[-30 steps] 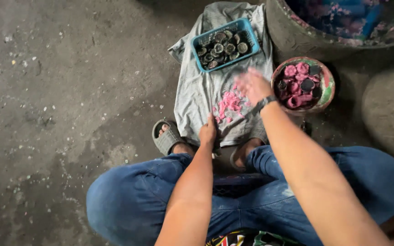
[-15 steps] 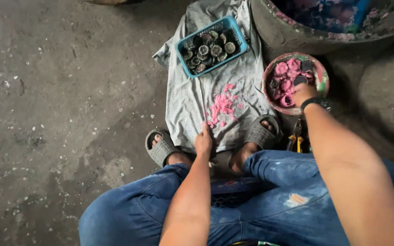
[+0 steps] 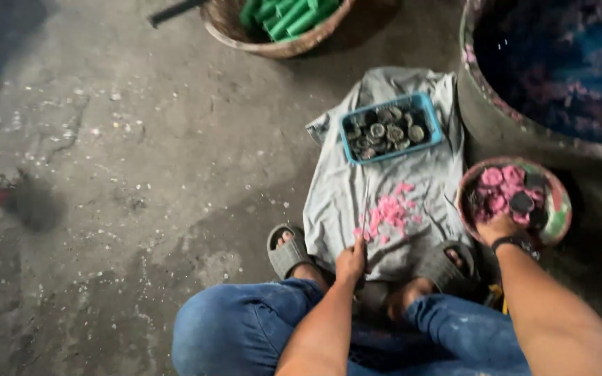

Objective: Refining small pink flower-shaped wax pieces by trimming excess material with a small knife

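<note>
Rough concrete floor (image 3: pixel 106 209), dusty, specked white. Squatting over it in jeans (image 3: pixel 245 327) and grey sandals (image 3: pixel 288 252). Left hand (image 3: pixel 351 263) at near edge of grey cloth (image 3: pixel 343 202), fingers curled shut round something thin, a stick maybe; cannot tell what. Right hand (image 3: pixel 499 228) dipped into near rim of bowl (image 3: pixel 559 209) at right, on pink lumps (image 3: pixel 499 191); fingers hidden, grip cannot be told. Pink crumbs (image 3: pixel 388 212) scattered mid-cloth, just beyond left hand. Blue tray (image 3: pixel 426 111) of dark round pieces on far end of cloth. Basket (image 3: pixel 245 31) of green sticks far, big tub (image 3: pixel 482 125) far right.

Risks, judged: bowl sits off cloth beside tub, so a hard pull on a lump could tip it. Crumbs near cloth edge could get swept onto floor. Sandal on cloth could drag it and slide tray.
</note>
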